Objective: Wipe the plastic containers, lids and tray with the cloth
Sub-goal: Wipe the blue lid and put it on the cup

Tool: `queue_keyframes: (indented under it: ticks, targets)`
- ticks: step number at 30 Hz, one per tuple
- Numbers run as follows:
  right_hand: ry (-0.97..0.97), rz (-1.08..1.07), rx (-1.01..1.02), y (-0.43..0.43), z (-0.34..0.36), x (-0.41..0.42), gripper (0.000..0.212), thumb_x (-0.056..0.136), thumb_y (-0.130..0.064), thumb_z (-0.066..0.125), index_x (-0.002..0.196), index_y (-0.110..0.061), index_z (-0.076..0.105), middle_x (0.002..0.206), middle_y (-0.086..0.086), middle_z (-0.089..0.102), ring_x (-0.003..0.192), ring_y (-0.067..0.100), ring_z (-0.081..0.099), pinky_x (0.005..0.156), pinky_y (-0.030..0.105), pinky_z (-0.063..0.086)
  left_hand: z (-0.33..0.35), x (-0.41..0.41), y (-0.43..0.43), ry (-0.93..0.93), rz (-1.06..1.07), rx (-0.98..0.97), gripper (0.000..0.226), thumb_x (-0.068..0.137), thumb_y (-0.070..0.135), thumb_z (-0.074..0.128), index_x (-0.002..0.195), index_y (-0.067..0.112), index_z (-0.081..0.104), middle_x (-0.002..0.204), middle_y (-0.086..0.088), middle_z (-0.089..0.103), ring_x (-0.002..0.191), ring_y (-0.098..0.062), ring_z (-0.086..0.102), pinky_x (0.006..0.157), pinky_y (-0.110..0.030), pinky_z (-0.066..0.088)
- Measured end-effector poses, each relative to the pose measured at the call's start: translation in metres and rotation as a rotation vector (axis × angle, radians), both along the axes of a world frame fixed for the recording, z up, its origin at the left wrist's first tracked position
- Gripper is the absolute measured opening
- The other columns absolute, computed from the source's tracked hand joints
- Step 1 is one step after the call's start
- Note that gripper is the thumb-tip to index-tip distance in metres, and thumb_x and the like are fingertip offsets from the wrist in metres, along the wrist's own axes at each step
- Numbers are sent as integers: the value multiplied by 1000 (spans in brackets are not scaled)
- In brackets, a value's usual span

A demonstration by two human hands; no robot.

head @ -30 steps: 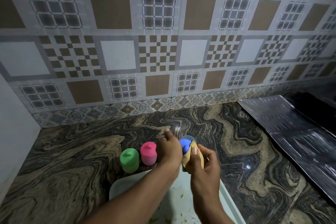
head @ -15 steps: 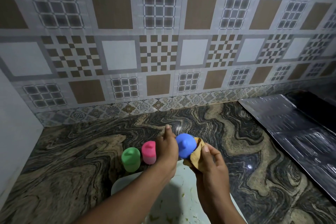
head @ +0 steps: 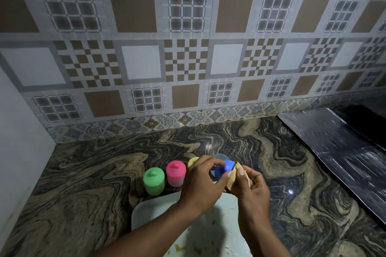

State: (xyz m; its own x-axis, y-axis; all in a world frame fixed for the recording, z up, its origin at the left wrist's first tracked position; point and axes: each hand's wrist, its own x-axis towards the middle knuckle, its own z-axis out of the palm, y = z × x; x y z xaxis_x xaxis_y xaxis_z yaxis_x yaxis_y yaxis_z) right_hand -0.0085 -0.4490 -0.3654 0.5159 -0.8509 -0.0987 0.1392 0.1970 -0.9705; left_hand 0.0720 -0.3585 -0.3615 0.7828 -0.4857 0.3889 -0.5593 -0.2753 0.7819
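Both hands grip the blue lid [head: 223, 170], knob pointing up-right.

Both forearms are bare to the frame's edge, no sleeves showing. The left hand [head: 201, 181] and right hand [head: 251, 186] carry no rings, bands or gloves; short, plain nails.

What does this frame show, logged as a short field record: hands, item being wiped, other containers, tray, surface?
left hand: grips the blue lid
right hand: presses the tan cloth against it
item being wiped: blue lid, held above the counter
other containers: green container, pink container, lids on, upright side by side; yellow lid partly hidden behind left hand
tray: white tray, yellowish residue on it
surface: dark marbled counter
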Motion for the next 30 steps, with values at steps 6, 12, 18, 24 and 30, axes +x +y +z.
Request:
queue_keyframes:
  ticks: [6,12,18,24,30]
  targets:
    - [36,90,-3,0,-10,-5,10,97,-13,60,105,-9,64,96,20,74,81,27,74,65,36,60,-2,-3,1,318,60,-5,17,85,27,76,100,20,80,88,10,77,79,1,70,76,-25,59]
    - [45,-8,89,-16,-13,-6,8,98,-12,58,103,-11,65,103,21,72,93,43,69,89,59,55,1,22,-8,255,160,28,9,90,24,68,92,19,76,85,6,75,80,-13,69,77,-33,55]
    - [-15,-4,546,-39,-10,-5,16,98,-21,54,96,-10,66,86,15,66,75,28,61,68,37,49,-1,56,-26,52,3,257,25,87,37,58,102,24,74,97,3,70,90,-20,63,81,-37,52]
    - [-82,108,840,-44,-9,-5,38,89,-51,61,78,-15,67,71,8,69,57,21,65,63,30,48,-17,70,-51,7,-15,458,31,84,43,50,104,27,69,104,2,71,97,-28,64,83,-40,53]
    - [-39,189,797,-43,-19,-2,48,82,-57,64,89,-11,72,78,13,71,62,25,63,65,33,48,-24,76,-58,-52,-65,574,20,95,29,57,111,22,66,120,1,64,104,-29,60,82,-40,51]
